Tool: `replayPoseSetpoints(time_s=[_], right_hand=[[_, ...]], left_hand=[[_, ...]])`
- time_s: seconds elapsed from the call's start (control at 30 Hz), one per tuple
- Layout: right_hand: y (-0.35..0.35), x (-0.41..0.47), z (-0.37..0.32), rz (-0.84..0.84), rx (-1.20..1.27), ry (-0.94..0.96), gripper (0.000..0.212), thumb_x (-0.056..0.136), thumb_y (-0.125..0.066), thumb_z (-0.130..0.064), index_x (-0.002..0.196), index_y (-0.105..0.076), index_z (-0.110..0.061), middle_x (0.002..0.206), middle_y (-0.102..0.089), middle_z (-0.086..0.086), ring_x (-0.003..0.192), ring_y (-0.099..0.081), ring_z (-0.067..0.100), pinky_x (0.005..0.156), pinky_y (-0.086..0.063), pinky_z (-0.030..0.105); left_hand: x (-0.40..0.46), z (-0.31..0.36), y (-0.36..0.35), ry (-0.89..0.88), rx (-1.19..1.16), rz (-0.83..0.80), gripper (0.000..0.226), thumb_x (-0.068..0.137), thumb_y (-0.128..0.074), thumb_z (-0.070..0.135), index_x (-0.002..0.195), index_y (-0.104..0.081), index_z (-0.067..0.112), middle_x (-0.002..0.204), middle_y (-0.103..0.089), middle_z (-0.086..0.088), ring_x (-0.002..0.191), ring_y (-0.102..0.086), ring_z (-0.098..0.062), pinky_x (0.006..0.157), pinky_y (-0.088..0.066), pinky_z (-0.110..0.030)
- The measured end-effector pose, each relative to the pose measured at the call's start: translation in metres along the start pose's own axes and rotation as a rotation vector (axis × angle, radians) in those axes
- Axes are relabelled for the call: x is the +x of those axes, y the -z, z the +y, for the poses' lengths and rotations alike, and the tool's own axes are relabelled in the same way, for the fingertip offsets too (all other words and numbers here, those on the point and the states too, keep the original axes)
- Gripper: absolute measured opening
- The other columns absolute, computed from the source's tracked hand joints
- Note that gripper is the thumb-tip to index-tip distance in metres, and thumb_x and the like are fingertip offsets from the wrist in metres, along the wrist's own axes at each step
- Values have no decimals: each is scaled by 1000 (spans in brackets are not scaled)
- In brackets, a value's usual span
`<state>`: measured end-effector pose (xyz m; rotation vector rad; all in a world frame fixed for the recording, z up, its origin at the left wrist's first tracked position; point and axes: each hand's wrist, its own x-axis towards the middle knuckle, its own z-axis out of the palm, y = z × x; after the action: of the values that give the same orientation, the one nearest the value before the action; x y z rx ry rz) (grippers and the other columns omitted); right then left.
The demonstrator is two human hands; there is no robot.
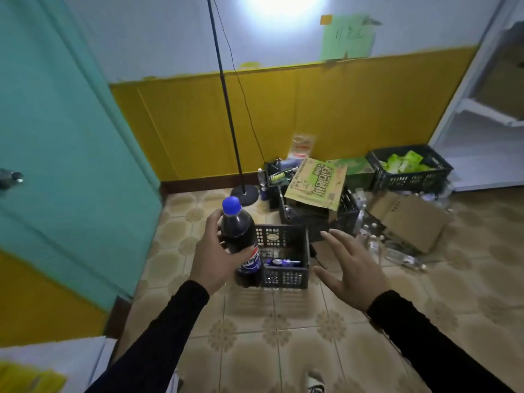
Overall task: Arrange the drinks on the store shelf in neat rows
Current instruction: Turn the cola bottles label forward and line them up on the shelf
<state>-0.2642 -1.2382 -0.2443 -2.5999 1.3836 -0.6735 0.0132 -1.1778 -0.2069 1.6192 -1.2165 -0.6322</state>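
Note:
My left hand (214,255) grips a dark cola bottle (241,239) with a blue cap and a blue label, held upright above the tiled floor. Just right of it a small black plastic crate (286,275) sits on the floor with a bottle lying inside (280,262). My right hand (350,263) hovers to the right of that crate, fingers spread and holding nothing. A white shelf unit (487,114) stands at the far right edge, mostly cut off.
More black crates (411,177) with green packets, a green-printed carton (317,184), a brown cardboard box (408,217) and loose clear bottles (402,258) crowd the back right. A lamp stand (245,191) rises by the yellow wall. A teal door (65,154) stands left.

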Motion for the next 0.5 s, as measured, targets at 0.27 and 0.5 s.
replayPoseSetpoints(time_s=[0.27, 0.5], right_hand=[[-61, 117, 84, -186, 0, -20, 70, 88, -50, -56, 138, -52, -7, 136, -56, 17, 121, -57, 33, 97, -51, 43], [-160, 199, 139, -344, -67, -110, 74, 89, -39, -60, 133, -58, -4, 133, -59, 18, 121, -58, 35, 100, -47, 44]], left_hand=[[118, -33, -63, 95, 86, 0, 86, 69, -91, 18, 124, -31, 44, 110, -52, 29, 102, -63, -10, 91, -52, -31], [249, -116, -101, 140, 185, -83, 80, 68, -90, 24, 119, -32, 42, 118, -59, 2, 105, -60, -14, 88, -48, -24]])
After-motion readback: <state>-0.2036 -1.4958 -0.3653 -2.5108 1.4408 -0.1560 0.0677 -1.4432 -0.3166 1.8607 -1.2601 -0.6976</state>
